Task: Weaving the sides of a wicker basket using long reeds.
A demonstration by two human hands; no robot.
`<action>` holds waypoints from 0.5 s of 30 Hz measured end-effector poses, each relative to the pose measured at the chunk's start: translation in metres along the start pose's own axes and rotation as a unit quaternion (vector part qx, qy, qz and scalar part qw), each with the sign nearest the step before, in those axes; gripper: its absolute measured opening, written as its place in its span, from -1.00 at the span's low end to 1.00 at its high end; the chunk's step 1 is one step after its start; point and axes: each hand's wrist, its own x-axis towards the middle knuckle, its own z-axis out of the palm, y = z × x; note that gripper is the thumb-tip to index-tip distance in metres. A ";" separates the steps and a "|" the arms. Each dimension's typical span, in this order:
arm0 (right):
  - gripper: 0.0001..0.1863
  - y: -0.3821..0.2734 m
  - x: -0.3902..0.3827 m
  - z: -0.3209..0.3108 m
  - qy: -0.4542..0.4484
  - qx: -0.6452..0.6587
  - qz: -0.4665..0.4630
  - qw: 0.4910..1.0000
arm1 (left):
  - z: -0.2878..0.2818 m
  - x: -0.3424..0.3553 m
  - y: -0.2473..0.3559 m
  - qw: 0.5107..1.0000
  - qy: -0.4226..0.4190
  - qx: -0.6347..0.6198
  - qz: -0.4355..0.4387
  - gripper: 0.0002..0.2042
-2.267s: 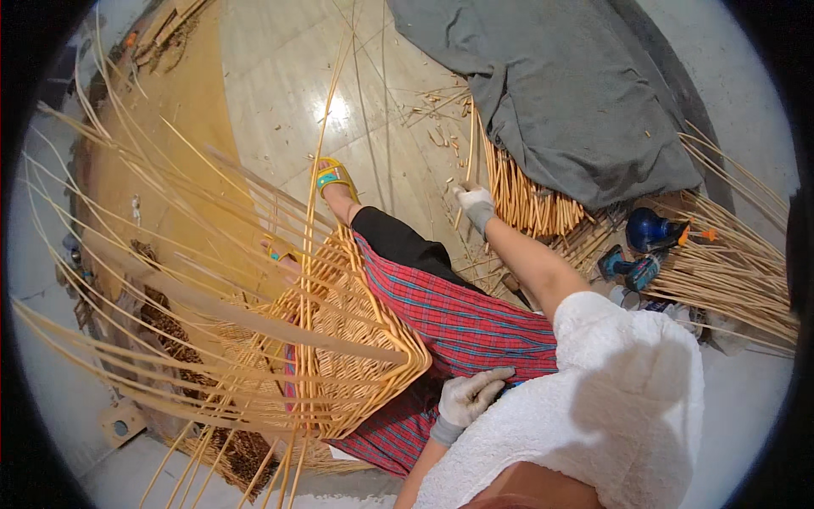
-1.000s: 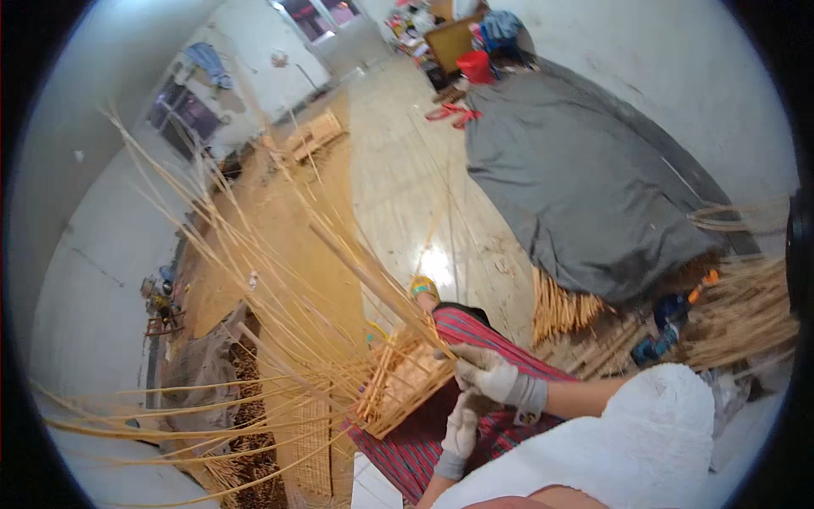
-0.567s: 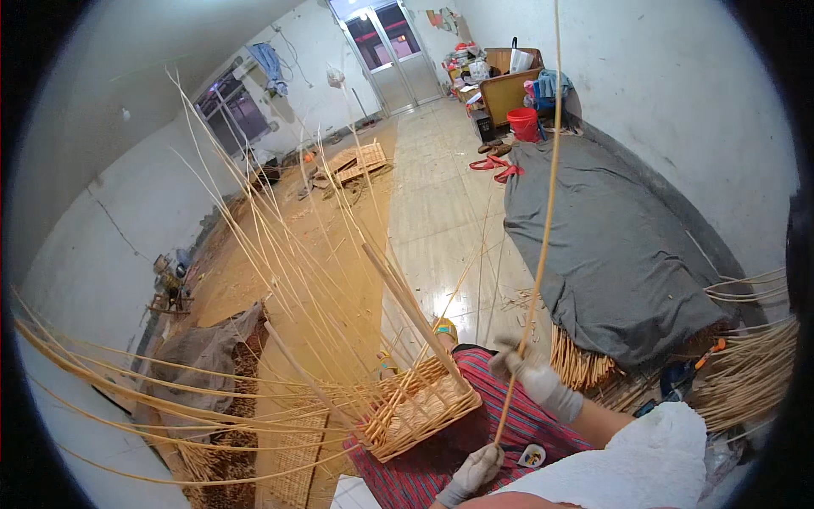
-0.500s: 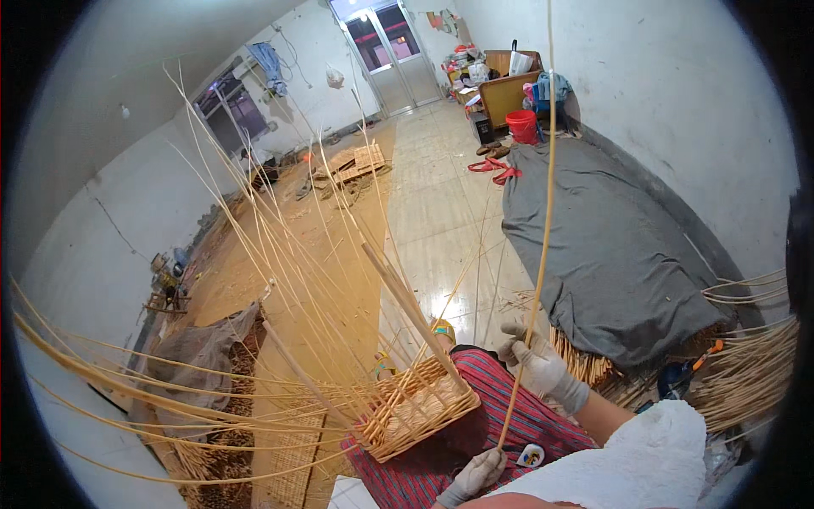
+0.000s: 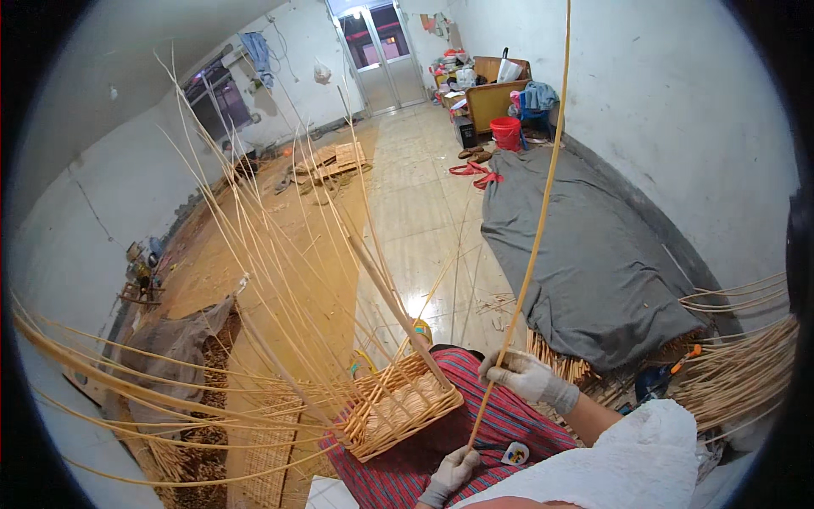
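Note:
A long, pale wicker rod (image 5: 538, 246) rises from my lap past the top of the head view. My left hand (image 5: 452, 475), in a light glove, is closed around its lower end. Higher up, my right hand (image 5: 527, 376), gloved too, has its fingers curled round the same rod. On my lap, to the left of both hands, rests a partly woven wicker basket (image 5: 407, 437) on a red-and-blue striped cloth (image 5: 543, 434). Long loose stakes fan up and out to the left from it. Thicker posts (image 5: 397, 305) stand at its corners.
A grey cloth (image 5: 585, 254) covers a heap of rods at the right, beside a bundle of rods (image 5: 746, 373) and an orange-handled tool (image 5: 685, 360). Woven panels (image 5: 339, 159) lie farther off on the floor. A red bucket (image 5: 505, 133) stands near the right wall.
My right hand has closed its fingers about the rod, which now leans more to the right. The whole view has shifted slightly, so the room and basket appear farther left.

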 end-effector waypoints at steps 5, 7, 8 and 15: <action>-0.80 -0.044 -0.003 -0.006 0.056 -0.292 0.095 0.950 | 0.009 -0.015 0.030 0.996 0.037 -0.039 0.069 -0.75; -0.71 -0.053 0.003 -0.035 0.281 -0.413 -0.196 0.844 | 0.007 -0.013 0.029 0.991 0.094 -0.010 0.098 -0.75; -0.49 -0.090 0.007 -0.039 0.361 -0.372 -0.327 0.790 | 0.004 -0.003 0.012 0.984 0.121 -0.003 0.130 -0.75; -0.73 -0.330 0.210 -0.048 0.354 -0.684 -0.386 0.507 | 0.010 -0.028 -0.004 0.990 0.139 -0.033 0.014 -0.76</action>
